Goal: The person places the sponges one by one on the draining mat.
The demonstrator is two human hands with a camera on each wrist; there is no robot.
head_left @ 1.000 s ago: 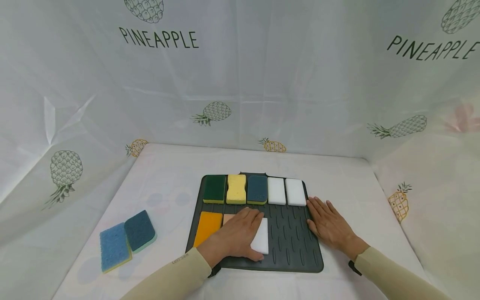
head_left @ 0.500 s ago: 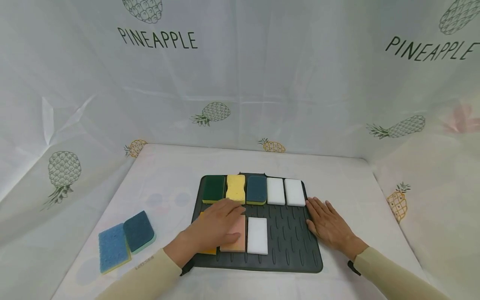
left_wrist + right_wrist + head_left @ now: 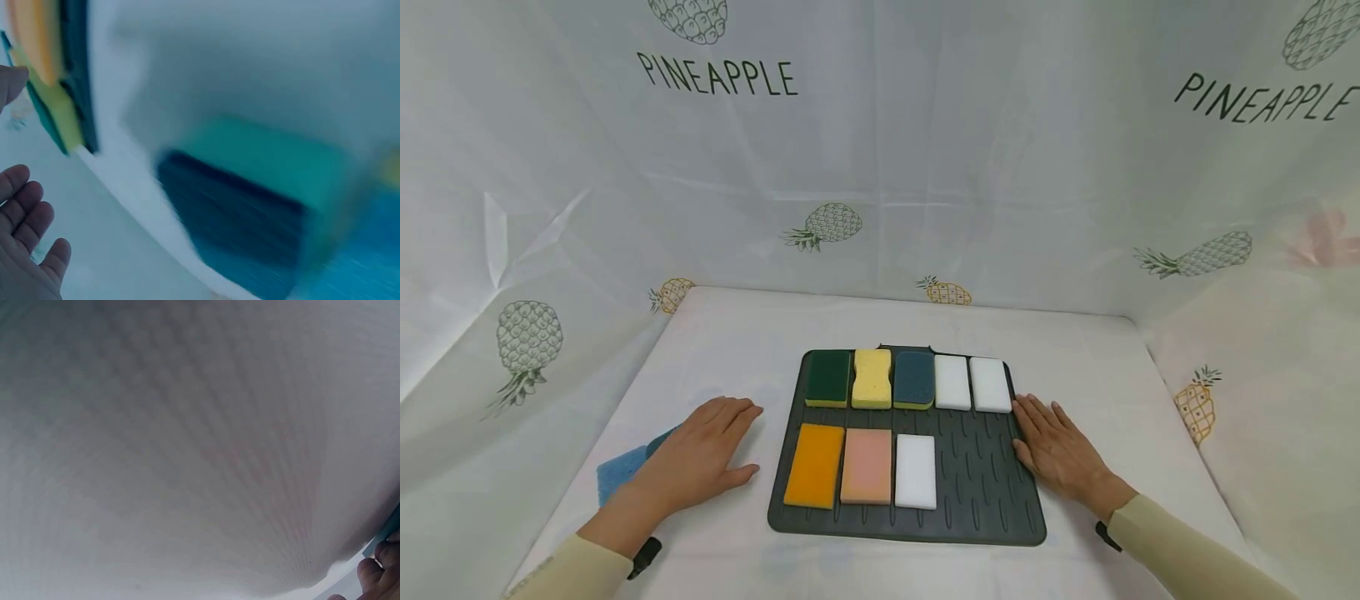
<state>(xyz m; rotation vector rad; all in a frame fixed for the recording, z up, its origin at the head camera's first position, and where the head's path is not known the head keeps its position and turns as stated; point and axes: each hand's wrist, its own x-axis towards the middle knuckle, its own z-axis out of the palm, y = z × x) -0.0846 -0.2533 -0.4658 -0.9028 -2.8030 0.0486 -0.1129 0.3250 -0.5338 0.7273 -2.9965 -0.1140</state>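
My left hand [image 3: 696, 454] hovers open over the left side of the table, holding nothing, its thumb spread from the fingers. Partly hidden behind it lie a light-blue sponge [image 3: 617, 473] and a dark teal scrub sponge [image 3: 237, 219], the latter close below in the left wrist view. My right hand [image 3: 1063, 450] lies with straight fingers at the right edge of a dark grey ridged mat [image 3: 977, 475]. In the mat's front row are an orange sponge [image 3: 815, 467], a pink sponge [image 3: 867, 467] and a white sponge [image 3: 915, 472].
The mat's back row holds a dark green sponge [image 3: 828, 377], a yellow sponge [image 3: 872, 379], a dark blue sponge [image 3: 913, 379] and two white sponges, one at the right end [image 3: 991, 385]. A pineapple-print sheet [image 3: 1000, 167] hangs behind the white-covered table [image 3: 752, 333].
My left hand has swept left from above the white and pink sponges, off the mat, to over the two loose blue sponges. My right hand has stayed at the mat's edge.
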